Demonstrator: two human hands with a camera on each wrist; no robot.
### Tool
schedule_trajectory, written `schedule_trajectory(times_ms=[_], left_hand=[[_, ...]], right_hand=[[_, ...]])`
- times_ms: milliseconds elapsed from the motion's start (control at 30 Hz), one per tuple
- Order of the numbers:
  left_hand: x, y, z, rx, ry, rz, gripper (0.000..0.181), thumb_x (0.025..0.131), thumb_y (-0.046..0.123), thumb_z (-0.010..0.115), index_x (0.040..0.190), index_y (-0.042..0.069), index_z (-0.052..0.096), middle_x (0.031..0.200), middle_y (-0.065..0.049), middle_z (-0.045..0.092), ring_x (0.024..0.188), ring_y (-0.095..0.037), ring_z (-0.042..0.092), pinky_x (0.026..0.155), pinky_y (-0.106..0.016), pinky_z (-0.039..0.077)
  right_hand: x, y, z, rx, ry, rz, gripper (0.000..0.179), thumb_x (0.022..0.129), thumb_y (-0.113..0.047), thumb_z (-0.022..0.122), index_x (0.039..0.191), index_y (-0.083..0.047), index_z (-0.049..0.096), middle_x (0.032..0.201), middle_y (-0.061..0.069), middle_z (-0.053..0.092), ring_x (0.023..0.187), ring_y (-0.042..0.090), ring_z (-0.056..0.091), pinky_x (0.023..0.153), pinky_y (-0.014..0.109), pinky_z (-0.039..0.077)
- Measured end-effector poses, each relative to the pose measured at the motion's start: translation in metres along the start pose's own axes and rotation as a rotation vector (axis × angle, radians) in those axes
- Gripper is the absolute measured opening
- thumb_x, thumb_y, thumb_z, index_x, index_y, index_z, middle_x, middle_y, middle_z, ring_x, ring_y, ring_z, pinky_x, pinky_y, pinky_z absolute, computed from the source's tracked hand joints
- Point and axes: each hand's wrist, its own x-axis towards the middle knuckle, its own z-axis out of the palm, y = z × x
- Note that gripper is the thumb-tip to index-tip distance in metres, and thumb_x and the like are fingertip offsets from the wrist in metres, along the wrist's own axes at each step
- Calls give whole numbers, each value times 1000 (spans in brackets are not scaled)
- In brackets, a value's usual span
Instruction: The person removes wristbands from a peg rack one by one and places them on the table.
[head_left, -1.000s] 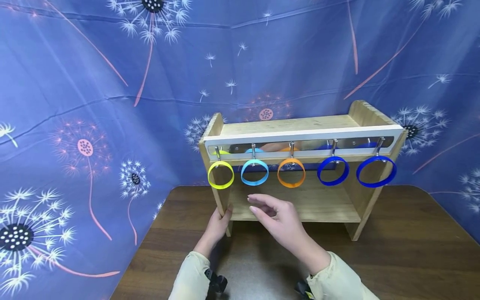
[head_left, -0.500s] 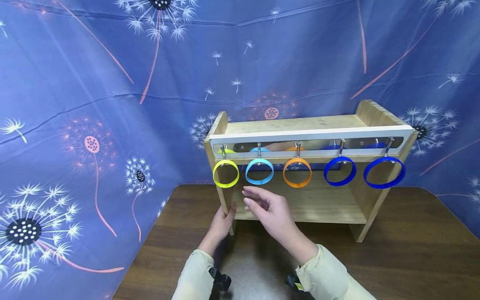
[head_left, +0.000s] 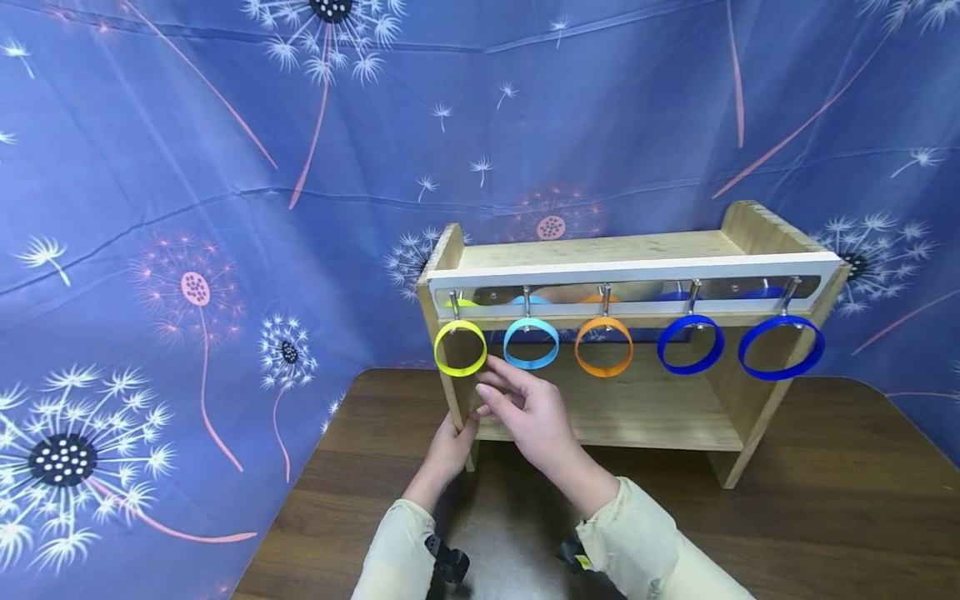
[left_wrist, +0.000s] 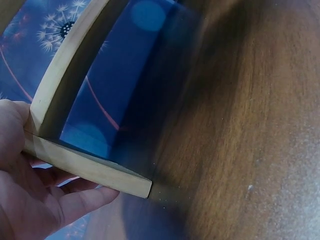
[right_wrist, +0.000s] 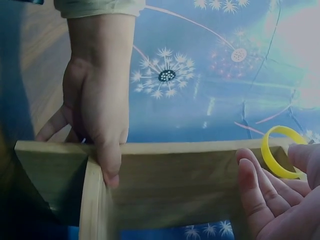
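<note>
My left hand (head_left: 448,452) grips the left side panel of a small wooden shelf (head_left: 622,408). In the left wrist view its thumb and fingers lie on both sides of the panel (left_wrist: 95,170). My right hand (head_left: 536,417) is raised at the shelf's front, thumb and fingers loosely bent and apart. Its fingertips are right beside the lower edge of a yellow ring (head_left: 460,372), which hangs from the leftmost hook. In the right wrist view the ring (right_wrist: 267,157) appears between thumb and fingers; contact is unclear. Further right hang a light blue ring (head_left: 531,364) and an orange ring (head_left: 604,372).
Two dark blue rings (head_left: 690,369) hang on the right hooks. All hooks sit on a metal strip (head_left: 645,290) along the shelf's front rail. A brown wooden table (head_left: 840,483) carries the shelf. Behind it hangs a blue dandelion-print cloth (head_left: 615,108).
My right hand has moved up and left, from below the light blue ring to the yellow ring's lower edge. My left hand keeps its grip on the panel. The head view has shifted slightly.
</note>
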Motion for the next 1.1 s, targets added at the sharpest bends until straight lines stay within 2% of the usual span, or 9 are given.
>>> schedule_trajectory(times_ms=[267,367,467,733,900,1100], left_hand=[[0,-1,1,-20,-9,4,37,102,33,51,121,1,54,104,-13,62,102,-27,55,92,-48,43],[1,-2,2,-31,-23,15,40,103,33,49,128,2,54,119,-14,63,115,-30,55,100,-51,39],[1,-3,2,-31,-30,21,42,104,34,47,132,3,53,125,-15,62,120,-32,54,102,-52,38],[1,-2,1,-7,-8,14,36,104,31,48,128,4,54,115,-14,62,110,-29,55,96,-51,41],[0,-3,1,-3,-3,14,36,104,29,48,129,3,53,116,-15,62,111,-30,55,96,-50,42],[1,-2,2,17,18,7,30,103,25,49,120,1,55,99,-13,59,96,-27,53,88,-47,44]], right_hand=[[6,-3,8,85,51,19,38,93,-6,66,129,4,57,111,23,68,76,29,70,64,31,58],[7,-5,10,80,74,16,31,92,-7,67,121,5,62,105,23,69,72,24,70,63,31,57],[8,-6,12,64,100,14,25,91,-7,69,112,5,65,96,20,71,68,21,70,61,31,57],[11,-11,14,42,155,3,16,89,-6,71,102,4,69,86,15,72,66,27,69,62,32,58],[10,-12,12,51,172,-5,16,89,-2,69,103,7,68,87,17,72,66,28,70,66,34,58],[8,-17,10,68,172,-12,19,91,-3,68,107,7,67,91,17,73,67,24,70,68,36,58]])
